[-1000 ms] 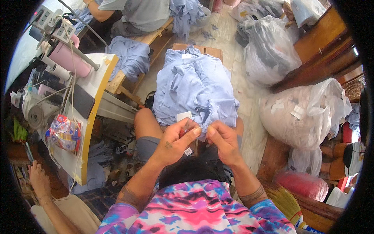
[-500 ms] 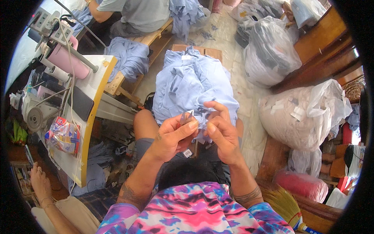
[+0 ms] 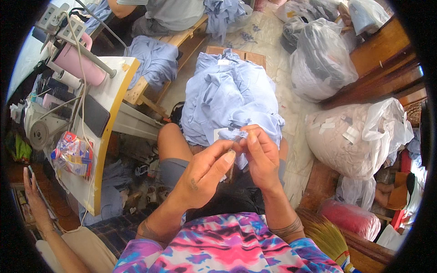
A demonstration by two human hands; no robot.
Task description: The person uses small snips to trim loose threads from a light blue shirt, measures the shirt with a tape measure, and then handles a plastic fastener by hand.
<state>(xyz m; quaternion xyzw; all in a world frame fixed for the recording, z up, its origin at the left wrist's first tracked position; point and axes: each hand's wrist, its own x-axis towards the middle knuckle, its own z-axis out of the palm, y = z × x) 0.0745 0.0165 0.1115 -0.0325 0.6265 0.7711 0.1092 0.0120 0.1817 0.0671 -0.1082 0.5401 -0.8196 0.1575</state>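
A light blue garment (image 3: 227,93) lies heaped on a wooden stool or bench between my knees, a small white label near its far end. My right hand (image 3: 261,154) pinches a gathered edge of the blue cloth between thumb and fingers. Close beside it, my left hand (image 3: 207,170) is closed, its thumb pressed towards the fingers at the same edge; what it grips is too small and hidden to make out. A white tag (image 3: 219,133) and a small dark piece show at the cloth just beyond my fingertips.
At left, a white sewing table (image 3: 120,91) carries a machine, a pink tumbler (image 3: 79,63), a phone (image 3: 95,116) and a plastic packet (image 3: 73,154). Stuffed bags (image 3: 355,141) stand at right, a broom (image 3: 325,234) near me. Other people sit at far left and near left.
My hands have drawn together at the cloth edge, and my right index finger has curled in. The dark pointed piece at my left fingers no longer shows. The near-left person's hand has moved.
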